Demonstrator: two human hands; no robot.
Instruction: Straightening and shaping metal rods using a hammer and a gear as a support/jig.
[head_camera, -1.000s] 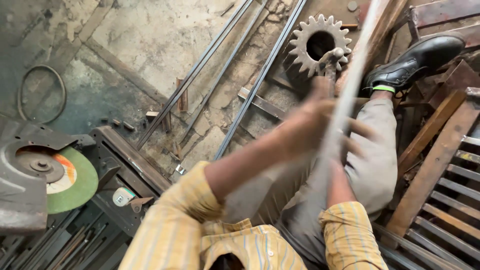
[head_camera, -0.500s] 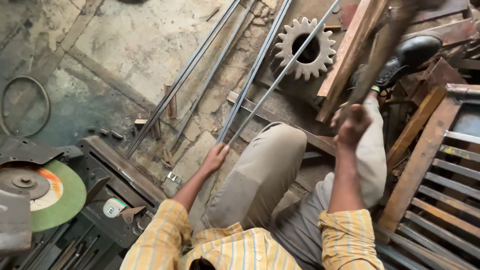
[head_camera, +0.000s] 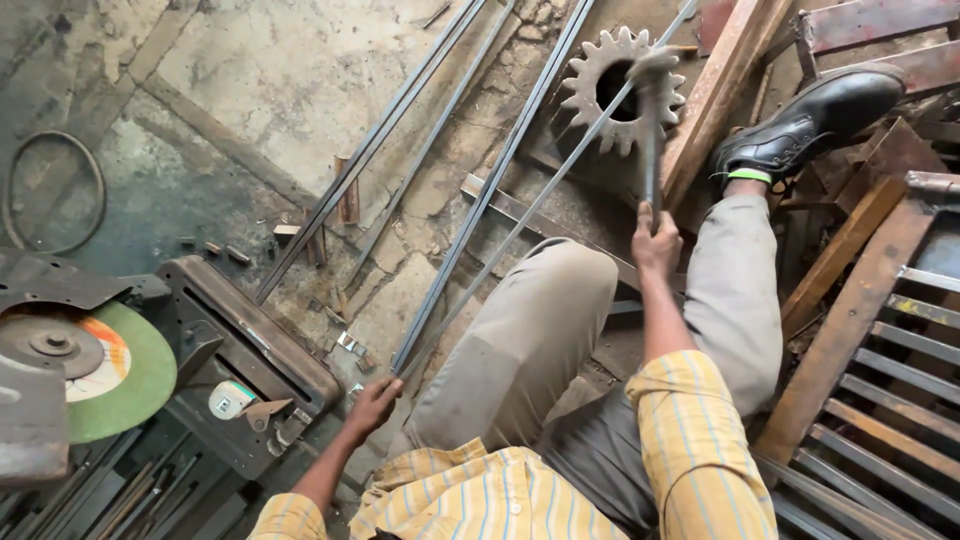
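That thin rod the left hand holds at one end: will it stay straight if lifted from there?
Probably not. The rod is long and very thin, so it would likely sag and whip. Its far end lies on the gear, so it may slide or rattle there.

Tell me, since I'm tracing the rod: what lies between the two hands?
In the head view, the bent left knee lies between left hand and right hand; the rod passes over it.

Yellow shirt (head_camera: 520, 495) striped with blue and white; beige trousers (head_camera: 520, 340) above it. Glossy black shoe (head_camera: 815, 120), bright green sock band (head_camera: 747, 176) beside it. Green cutting disc (head_camera: 125, 390) with orange centre left of shirt. Rust-brown gear (head_camera: 585, 95), grey rod (head_camera: 520, 215).
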